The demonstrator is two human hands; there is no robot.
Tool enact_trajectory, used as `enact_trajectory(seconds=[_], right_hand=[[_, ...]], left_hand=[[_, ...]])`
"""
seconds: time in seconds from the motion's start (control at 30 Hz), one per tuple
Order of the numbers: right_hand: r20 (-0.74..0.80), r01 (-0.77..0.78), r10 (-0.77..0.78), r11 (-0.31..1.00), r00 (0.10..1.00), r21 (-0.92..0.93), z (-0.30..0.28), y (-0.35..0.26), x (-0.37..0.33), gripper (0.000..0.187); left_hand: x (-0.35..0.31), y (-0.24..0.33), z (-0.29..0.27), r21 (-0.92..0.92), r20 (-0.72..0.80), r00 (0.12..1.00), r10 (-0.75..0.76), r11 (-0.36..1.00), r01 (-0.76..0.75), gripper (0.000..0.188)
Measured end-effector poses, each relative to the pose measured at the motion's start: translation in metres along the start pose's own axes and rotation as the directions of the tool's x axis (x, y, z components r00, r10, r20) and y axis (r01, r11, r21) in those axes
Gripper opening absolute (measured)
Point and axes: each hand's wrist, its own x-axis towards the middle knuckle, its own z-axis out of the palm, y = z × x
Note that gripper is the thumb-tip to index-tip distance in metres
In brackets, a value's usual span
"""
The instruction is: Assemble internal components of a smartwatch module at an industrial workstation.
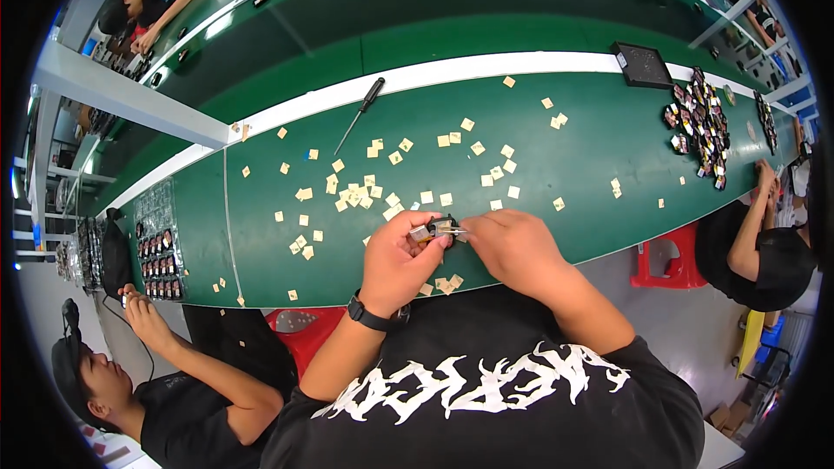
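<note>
Near the front edge of the green table, my left hand (pixel 400 255) is closed round a small black device (pixel 442 224) that has a silver, boxy piece at its left side. My right hand (pixel 511 246) is pinched close beside it. From those fingers a thin silver tool (pixel 455 230), which looks like tweezers, reaches over the device. The fingertips hide part of both, and fine detail is too small to make out. Small cream square pieces (pixel 354 194) lie scattered on the table in front of my hands, and a few more squares (pixel 448 284) rest just below them.
A black-handled screwdriver (pixel 371 94) lies at the table's far side. To the right are a heap of small black devices (pixel 699 126) and a black tray (pixel 641 65). Clear trays of devices (pixel 158 243) stand at left. Co-workers sit on both sides; red stools (pixel 667 259) stand below.
</note>
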Motion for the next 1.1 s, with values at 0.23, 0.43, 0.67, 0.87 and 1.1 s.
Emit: enact_trajectory(seconds=[0.23, 0.43, 0.67, 0.87, 1.1], right_hand=[[0.153, -0.343, 0.313, 0.750, 0.937, 0.565, -0.012, 0.001, -0.001, 0.020], [0.047, -0.107, 0.096, 0.876, 0.994, 0.470, -0.010, -0.017, 0.017, 0.023], [0.136, -0.158, 0.092, 0.754, 0.986, 0.638, -0.009, -0.001, 0.016, 0.014], [0.282, -0.362, 0.230, 0.511, 0.931, 0.779, -0.002, 0.006, 0.012, 0.014], [0.320, -0.404, 0.258, 0.417, 0.912, 0.814, 0.005, 0.004, 0.008, 0.016]], left_hand=[[-0.002, 0.001, -0.002, 0.183, 0.089, 0.995, 0.033, 0.982, -0.049, 0.024], [-0.005, 0.006, 0.003, 0.603, 0.207, 0.943, 0.262, 0.725, -0.334, 0.019], [0.000, -0.007, -0.007, 0.135, 0.157, 0.974, 0.161, 0.974, -0.183, 0.030], [0.001, 0.006, -0.018, 0.024, 0.246, 0.968, 0.041, 0.999, -0.048, 0.033], [-0.001, 0.001, -0.017, 0.078, 0.187, 0.981, 0.055, 0.994, -0.071, 0.033]])
